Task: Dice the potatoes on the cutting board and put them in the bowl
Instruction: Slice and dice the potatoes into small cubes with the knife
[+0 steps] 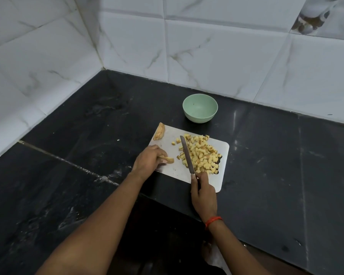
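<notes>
Pale mint-green round plastic bowl (200, 108), plain inside. White flat rectangular cutting board (175, 171), faint grey smears. Diced potato cubes (203, 155): pale yellow, some with tan-brown skin edges. Thick uncut potato slab (159, 132): brown skin, yellow flesh. Small potato piece (169, 160): same tan and yellow. Steel knife blade (187, 154): dull grey. Black stone countertop (266, 165), whitish streaks. Glossy wall tiles (216, 56): white, grey-brown marble veining. Wrist thread (213, 220): orange-red.

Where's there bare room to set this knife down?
On the cutting board, only the strip between the left hand and the knife, and a patch between the potato wedge and the diced potatoes. The board's right half is crowded. The counter right of the board and bowl is bare.
</notes>
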